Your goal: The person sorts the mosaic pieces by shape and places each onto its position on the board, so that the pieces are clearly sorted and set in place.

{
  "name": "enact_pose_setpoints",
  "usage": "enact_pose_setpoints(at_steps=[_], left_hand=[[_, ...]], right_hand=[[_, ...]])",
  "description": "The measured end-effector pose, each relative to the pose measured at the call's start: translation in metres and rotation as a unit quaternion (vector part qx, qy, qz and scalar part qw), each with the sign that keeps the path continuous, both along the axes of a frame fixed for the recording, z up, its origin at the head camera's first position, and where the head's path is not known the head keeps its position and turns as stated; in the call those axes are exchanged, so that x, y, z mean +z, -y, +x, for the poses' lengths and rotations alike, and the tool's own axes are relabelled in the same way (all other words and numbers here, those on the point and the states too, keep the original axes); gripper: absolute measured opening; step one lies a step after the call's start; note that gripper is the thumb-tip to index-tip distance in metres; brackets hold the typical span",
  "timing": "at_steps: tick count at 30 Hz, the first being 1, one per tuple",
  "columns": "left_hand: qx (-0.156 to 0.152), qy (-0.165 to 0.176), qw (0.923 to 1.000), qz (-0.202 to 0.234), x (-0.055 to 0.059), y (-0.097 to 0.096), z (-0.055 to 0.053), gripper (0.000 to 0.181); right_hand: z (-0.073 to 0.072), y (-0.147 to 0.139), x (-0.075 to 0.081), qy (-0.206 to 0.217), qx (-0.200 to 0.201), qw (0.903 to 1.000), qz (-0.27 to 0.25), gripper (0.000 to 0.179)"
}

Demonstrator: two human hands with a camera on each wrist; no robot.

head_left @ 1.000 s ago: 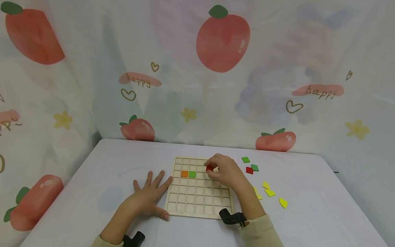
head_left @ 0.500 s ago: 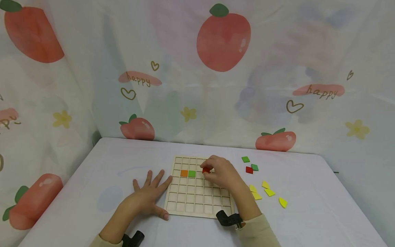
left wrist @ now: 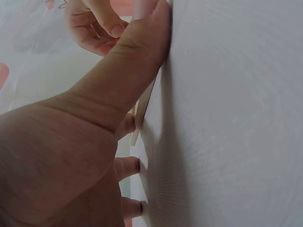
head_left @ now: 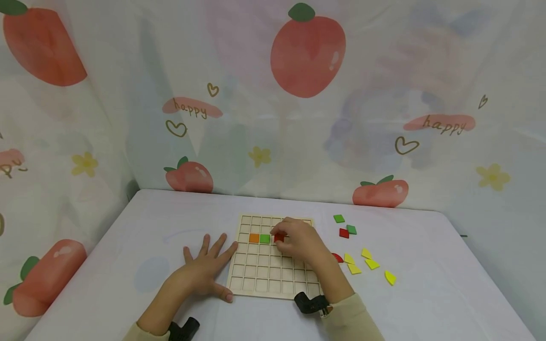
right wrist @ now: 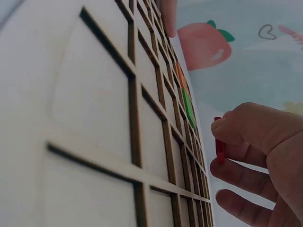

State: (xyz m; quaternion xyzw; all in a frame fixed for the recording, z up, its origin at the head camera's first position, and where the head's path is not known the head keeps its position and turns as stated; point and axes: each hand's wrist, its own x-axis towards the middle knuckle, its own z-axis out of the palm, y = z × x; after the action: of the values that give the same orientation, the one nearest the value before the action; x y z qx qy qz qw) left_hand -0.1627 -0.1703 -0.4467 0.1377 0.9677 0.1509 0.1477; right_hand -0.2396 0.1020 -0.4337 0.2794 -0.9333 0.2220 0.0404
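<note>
A wooden grid board (head_left: 251, 272) lies flat on the white table. An orange square tile (head_left: 254, 238) and a green square tile (head_left: 265, 238) sit side by side in two of its cells. My right hand (head_left: 300, 240) pinches a red square tile (right wrist: 219, 144) between thumb and fingers, close over the board and just right of the green tile. The left hand (head_left: 201, 273) rests with spread, straight fingers on the table, its index fingertip and thumb at the board's left edge.
Right of the board lie two loose green tiles (head_left: 339, 218), a red tile (head_left: 344, 233) and several yellow pieces (head_left: 372, 264). A red curved piece (head_left: 338, 257) shows partly beside the right forearm. A printed cloth (head_left: 277, 128) hangs behind the table (head_left: 426, 265).
The right hand has moved left over the board with the red tile, toward the green tile. More yellow pieces and a red curved piece are now uncovered by the forearm. The left hand stays put.
</note>
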Motion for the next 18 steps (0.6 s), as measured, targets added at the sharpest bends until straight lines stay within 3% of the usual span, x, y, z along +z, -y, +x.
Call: enact_pose_setpoints(at_steps=[18], left_hand=[[0.001,0.011,0.9999,-0.001,0.0013,0.001,-0.0002,0.127]], right_hand=[[0.0016,0.005,-0.0064,-0.003,-0.009,0.9996,0.028,0.021]])
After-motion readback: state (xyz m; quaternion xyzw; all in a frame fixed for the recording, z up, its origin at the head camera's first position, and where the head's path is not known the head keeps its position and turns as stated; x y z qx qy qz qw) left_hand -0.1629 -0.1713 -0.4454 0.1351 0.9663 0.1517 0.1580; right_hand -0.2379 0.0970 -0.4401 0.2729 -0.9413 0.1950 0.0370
